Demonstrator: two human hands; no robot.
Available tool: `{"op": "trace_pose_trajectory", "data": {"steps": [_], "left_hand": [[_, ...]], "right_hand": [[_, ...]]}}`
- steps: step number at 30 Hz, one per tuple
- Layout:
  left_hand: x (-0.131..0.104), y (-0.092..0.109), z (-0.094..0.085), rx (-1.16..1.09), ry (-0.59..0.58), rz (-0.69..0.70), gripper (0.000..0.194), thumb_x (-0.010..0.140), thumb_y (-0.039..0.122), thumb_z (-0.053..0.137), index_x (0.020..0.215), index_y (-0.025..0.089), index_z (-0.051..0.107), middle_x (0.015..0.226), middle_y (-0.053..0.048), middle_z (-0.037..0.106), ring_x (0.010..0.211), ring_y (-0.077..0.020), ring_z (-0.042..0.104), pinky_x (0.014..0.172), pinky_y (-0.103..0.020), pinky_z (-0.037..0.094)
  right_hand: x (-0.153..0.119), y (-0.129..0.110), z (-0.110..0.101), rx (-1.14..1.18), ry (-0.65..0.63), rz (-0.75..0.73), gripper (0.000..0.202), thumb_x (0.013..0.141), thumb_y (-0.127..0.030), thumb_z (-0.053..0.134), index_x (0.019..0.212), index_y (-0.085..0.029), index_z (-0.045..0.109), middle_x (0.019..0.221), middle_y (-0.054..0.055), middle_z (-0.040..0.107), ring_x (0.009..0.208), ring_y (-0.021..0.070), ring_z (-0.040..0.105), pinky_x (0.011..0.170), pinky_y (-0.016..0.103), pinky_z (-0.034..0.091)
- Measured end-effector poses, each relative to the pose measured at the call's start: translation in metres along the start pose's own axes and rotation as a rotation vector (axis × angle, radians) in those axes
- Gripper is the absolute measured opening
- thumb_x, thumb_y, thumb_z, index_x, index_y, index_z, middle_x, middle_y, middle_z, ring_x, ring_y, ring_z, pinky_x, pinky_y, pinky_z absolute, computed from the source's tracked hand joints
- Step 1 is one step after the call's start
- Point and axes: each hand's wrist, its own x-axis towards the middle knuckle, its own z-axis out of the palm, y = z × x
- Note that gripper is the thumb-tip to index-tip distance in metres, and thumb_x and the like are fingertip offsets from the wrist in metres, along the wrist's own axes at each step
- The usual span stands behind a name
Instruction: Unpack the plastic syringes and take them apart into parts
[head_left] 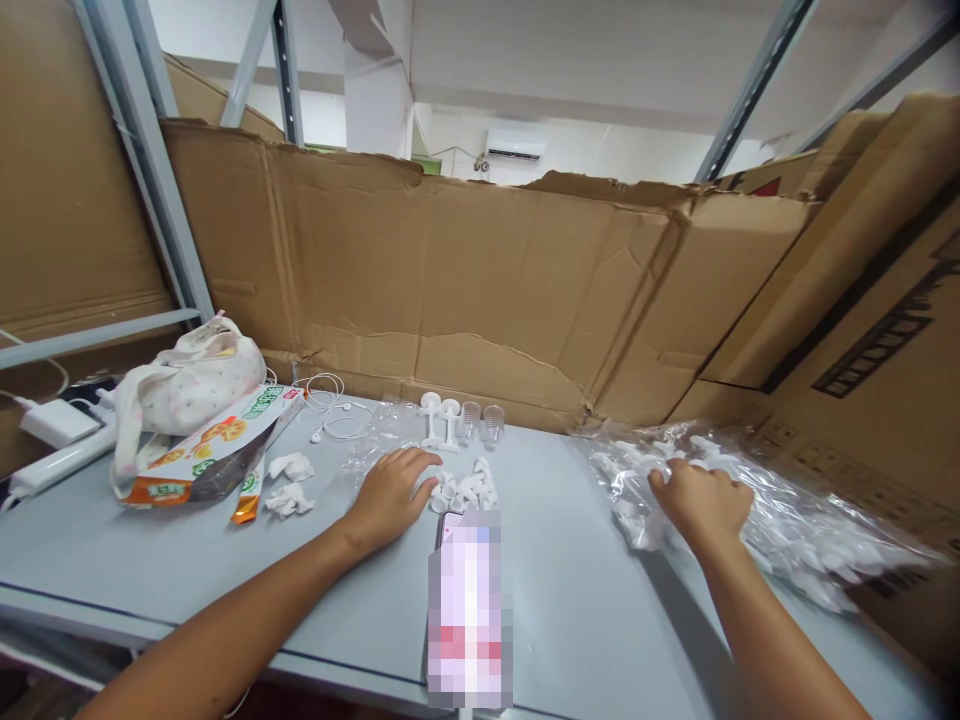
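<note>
A wall of brown cardboard ran behind the grey tabletop. Near the middle I had the left hand palm down, beside a small heap of white pieces. Its grip was part open, a gap showing between thumb and forefinger, and I could see nothing held in it. Just behind the heap stood two white stands and, next to them, two clear cups. Well off to that side, the right hand was at a clear plastic bag full of white parts; its fingers curled out of my sight, so I could not tell whether that grip had hold of the bag. A phone, its screen blurred, lay in front of the heap. Over on the left I saw crumpled tissues, a food box and a pale cloth bag.
</note>
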Motion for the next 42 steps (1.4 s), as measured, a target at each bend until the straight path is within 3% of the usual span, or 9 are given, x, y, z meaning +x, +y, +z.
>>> {"op": "trace_pose_trajectory", "data": {"steps": [4, 7, 13, 21, 25, 29, 33, 36, 42], "left_hand": [[0.002, -0.002, 0.001, 0.003, 0.013, -0.006, 0.022, 0.087, 0.024, 0.046, 0.106, 0.021, 0.057, 0.105, -0.004, 0.063, 0.100, -0.0226, 0.056, 0.087, -0.039, 0.042], [0.001, -0.002, 0.001, -0.001, 0.021, -0.007, 0.021, 0.087, 0.024, 0.046, 0.105, 0.022, 0.057, 0.105, -0.004, 0.063, 0.100, -0.0220, 0.056, 0.087, -0.038, 0.042], [0.001, -0.001, -0.002, -0.013, 0.040, -0.023, 0.020, 0.086, 0.022, 0.047, 0.103, 0.022, 0.058, 0.104, -0.003, 0.064, 0.099, -0.0219, 0.056, 0.086, -0.039, 0.042], [0.005, 0.004, -0.007, -0.141, 0.199, -0.019, 0.017, 0.085, 0.020, 0.048, 0.096, 0.022, 0.061, 0.104, -0.005, 0.060, 0.102, -0.0210, 0.052, 0.092, -0.039, 0.040], [0.007, 0.006, -0.014, -0.465, 0.215, -0.175, 0.026, 0.082, 0.030, 0.055, 0.107, 0.022, 0.057, 0.118, -0.008, 0.054, 0.111, -0.0232, 0.049, 0.090, -0.039, 0.042], [0.009, 0.003, -0.016, -1.016, 0.016, -0.312, 0.057, 0.078, 0.042, 0.061, 0.129, 0.024, 0.042, 0.138, -0.012, 0.041, 0.128, -0.0258, 0.037, 0.098, -0.040, 0.039], [0.007, 0.007, -0.017, -1.344, -0.142, -0.352, 0.078, 0.072, 0.045, 0.068, 0.138, 0.022, 0.032, 0.143, -0.015, 0.034, 0.135, -0.0256, 0.027, 0.108, -0.043, 0.025], [0.003, 0.012, -0.018, -1.494, -0.195, -0.387, 0.085, 0.072, 0.041, 0.070, 0.142, 0.022, 0.024, 0.144, -0.017, 0.034, 0.133, -0.0254, 0.031, 0.111, -0.043, 0.019], [0.001, 0.017, -0.017, -1.707, -0.236, -0.425, 0.093, 0.079, 0.037, 0.065, 0.145, 0.029, 0.000, 0.146, -0.019, 0.027, 0.119, -0.0292, 0.050, 0.107, -0.048, 0.027]], "right_hand": [[0.000, -0.001, 0.003, 0.037, -0.027, 0.002, 0.045, 0.084, -0.042, 0.039, 0.109, -0.015, 0.064, 0.099, 0.016, 0.069, 0.099, 0.0339, 0.056, 0.078, 0.042, 0.037], [0.000, -0.004, 0.003, 0.038, -0.067, 0.012, 0.048, 0.081, -0.047, 0.044, 0.100, -0.011, 0.067, 0.096, 0.019, 0.069, 0.100, 0.0360, 0.056, 0.078, 0.042, 0.037], [0.001, -0.004, -0.004, 0.098, -0.018, 0.056, 0.040, 0.086, -0.037, 0.038, 0.098, -0.016, 0.069, 0.095, 0.017, 0.070, 0.098, 0.0341, 0.059, 0.078, 0.043, 0.037], [0.011, -0.007, -0.035, 0.652, 0.205, 0.138, 0.043, 0.082, -0.046, 0.042, 0.088, -0.014, 0.069, 0.082, 0.015, 0.071, 0.075, 0.0293, 0.063, 0.060, 0.035, 0.042], [-0.003, -0.029, -0.059, 0.776, 0.363, -0.063, 0.044, 0.086, -0.048, 0.038, 0.089, -0.015, 0.066, 0.092, 0.013, 0.069, 0.086, 0.0245, 0.062, 0.076, 0.032, 0.044], [-0.029, -0.067, -0.075, 0.801, 0.477, -0.485, 0.033, 0.089, -0.043, 0.042, 0.085, -0.019, 0.064, 0.089, 0.011, 0.069, 0.086, 0.0252, 0.060, 0.082, 0.036, 0.042], [-0.053, -0.104, -0.080, 0.893, 0.459, -0.721, 0.024, 0.090, -0.034, 0.045, 0.085, -0.020, 0.063, 0.082, 0.008, 0.069, 0.077, 0.0218, 0.060, 0.072, 0.033, 0.044], [-0.071, -0.123, -0.081, 0.859, 0.524, -0.850, 0.016, 0.090, -0.023, 0.048, 0.090, -0.018, 0.063, 0.085, 0.008, 0.069, 0.078, 0.0208, 0.060, 0.070, 0.032, 0.043], [-0.095, -0.143, -0.081, 0.799, 0.683, -1.007, 0.015, 0.086, -0.014, 0.054, 0.099, -0.016, 0.061, 0.085, 0.008, 0.070, 0.076, 0.0203, 0.058, 0.065, 0.032, 0.042]]}}
